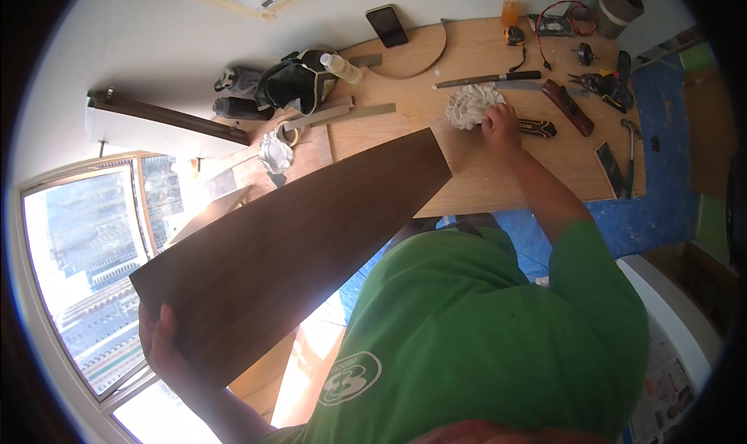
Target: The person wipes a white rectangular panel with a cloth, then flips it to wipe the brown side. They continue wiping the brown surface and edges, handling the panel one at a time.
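I'm watching remotely: left fingers (163, 331) are wrapped round one end of a dark board (296, 249), the rest stretching ahead and right of them. My right fingers (492, 117) are bent at a crumpled white rag (467, 108) on the worktop (545, 171), can't tell if gripping.

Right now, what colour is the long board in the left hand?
Dark brown; the long board in the left hand shows best in the head view.

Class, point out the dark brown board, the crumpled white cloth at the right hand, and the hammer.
Dark brown board (292, 249): head view, middle of its broad face.
White cloth (470, 108): head view, its crumpled top.
Hammer (632, 161): head view, on its handle.
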`<state>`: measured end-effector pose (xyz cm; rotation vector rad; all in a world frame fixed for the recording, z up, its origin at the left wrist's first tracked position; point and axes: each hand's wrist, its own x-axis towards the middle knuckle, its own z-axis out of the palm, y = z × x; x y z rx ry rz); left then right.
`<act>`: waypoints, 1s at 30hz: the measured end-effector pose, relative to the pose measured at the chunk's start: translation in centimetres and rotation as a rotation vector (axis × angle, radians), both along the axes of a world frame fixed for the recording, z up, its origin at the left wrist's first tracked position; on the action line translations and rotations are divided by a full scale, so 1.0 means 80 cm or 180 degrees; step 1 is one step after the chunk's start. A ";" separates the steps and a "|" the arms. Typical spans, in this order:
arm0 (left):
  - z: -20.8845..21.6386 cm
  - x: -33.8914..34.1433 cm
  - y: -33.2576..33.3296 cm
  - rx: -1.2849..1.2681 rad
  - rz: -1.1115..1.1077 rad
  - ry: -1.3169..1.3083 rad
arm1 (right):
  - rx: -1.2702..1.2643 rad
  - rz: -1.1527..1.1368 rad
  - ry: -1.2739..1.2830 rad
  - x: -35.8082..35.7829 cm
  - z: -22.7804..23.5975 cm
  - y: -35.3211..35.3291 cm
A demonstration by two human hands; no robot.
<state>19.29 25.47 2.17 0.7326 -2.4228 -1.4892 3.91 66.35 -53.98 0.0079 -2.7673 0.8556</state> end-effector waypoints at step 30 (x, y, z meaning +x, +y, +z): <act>-0.078 -0.080 0.037 0.0445 -0.1087 -0.0276 | -0.6798 -0.1487 -0.0883 0.149 0.119 0.152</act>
